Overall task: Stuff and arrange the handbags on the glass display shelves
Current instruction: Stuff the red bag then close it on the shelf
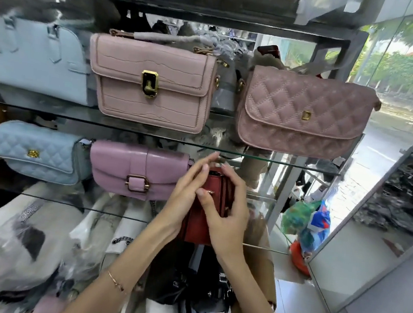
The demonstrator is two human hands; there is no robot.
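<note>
A small red handbag (196,226) stands on the lower glass shelf (53,199), to the right of a purple buckle bag (137,170). My left hand (185,195) presses flat against the red bag's left side, fingers stretched upward. My right hand (227,210) wraps over its top and front, thumb near the clasp. Much of the red bag is hidden by both hands. On the upper glass shelf (290,160) stand a pink croc-pattern bag (154,83) and a quilted dusty-pink bag (305,113).
A pale blue tote (38,60) sits upper left, a quilted blue bag (38,152) lower left. Plastic-wrapped bags and black bags (185,287) are piled below the shelves. A colourful plastic sack (309,219) lies at the right by a glass wall.
</note>
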